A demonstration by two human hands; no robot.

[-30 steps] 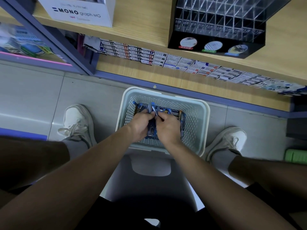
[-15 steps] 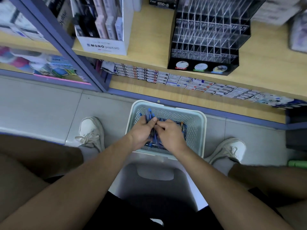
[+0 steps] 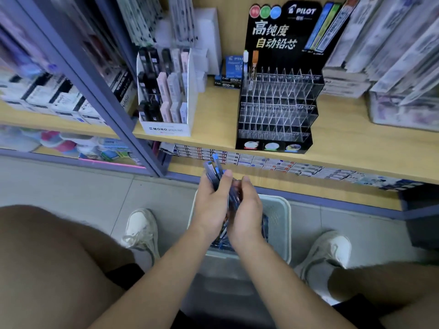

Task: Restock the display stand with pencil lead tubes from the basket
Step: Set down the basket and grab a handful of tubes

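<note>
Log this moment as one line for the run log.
left hand + right hand: grip lead tubes | position: above basket | display stand: slots mostly empty

On my feed both hands are up over the white basket (image 3: pixel 279 224), left hand (image 3: pixel 210 205) and right hand (image 3: pixel 247 210) cupped together round a bunch of blue lead tubes (image 3: pixel 215 173) whose tips poke out past the left thumb. Straight ahead on the wooden shelf (image 3: pixel 344 143) sits the black Pilot display stand (image 3: pixel 278 110), a white and an orange tube (image 3: pixel 250 65) standing in its back-left slots, with a white MONO box (image 3: pixel 166 100) near its left side. More blue tubes lie down in the basket, which sits on the floor between two white sneakers (image 3: pixel 141 230).
</note>
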